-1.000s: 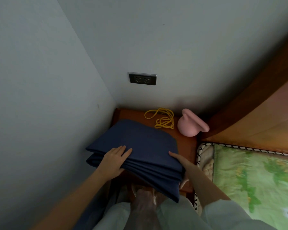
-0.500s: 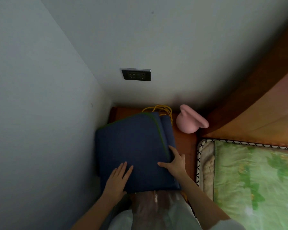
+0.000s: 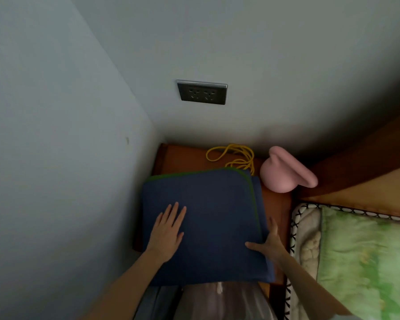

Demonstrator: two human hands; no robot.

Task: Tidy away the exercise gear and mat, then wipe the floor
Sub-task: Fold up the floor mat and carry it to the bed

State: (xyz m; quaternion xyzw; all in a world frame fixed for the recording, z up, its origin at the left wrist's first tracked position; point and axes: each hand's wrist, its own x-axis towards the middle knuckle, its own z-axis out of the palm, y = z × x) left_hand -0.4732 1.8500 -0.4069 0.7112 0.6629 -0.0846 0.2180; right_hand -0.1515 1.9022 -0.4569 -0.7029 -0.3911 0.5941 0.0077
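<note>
Navy-blue folded mat (image 3: 208, 222) lies on a reddish-brown bedside table (image 3: 183, 158) in a wall corner. Left hand (image 3: 166, 229) rests flat on top, fingers straight and together, holding nothing. Right hand (image 3: 269, 244) is spread at the mat's right edge, thumb on top, fingers along the side. Behind the mat sit a yellow cord (image 3: 233, 155) and a pink kettlebell (image 3: 280, 175), beside a green-covered bed (image 3: 365, 257).

bare forearms, no sleeves showing; pale, glossy garment (image 3: 219, 301) below, details unclear.
</note>
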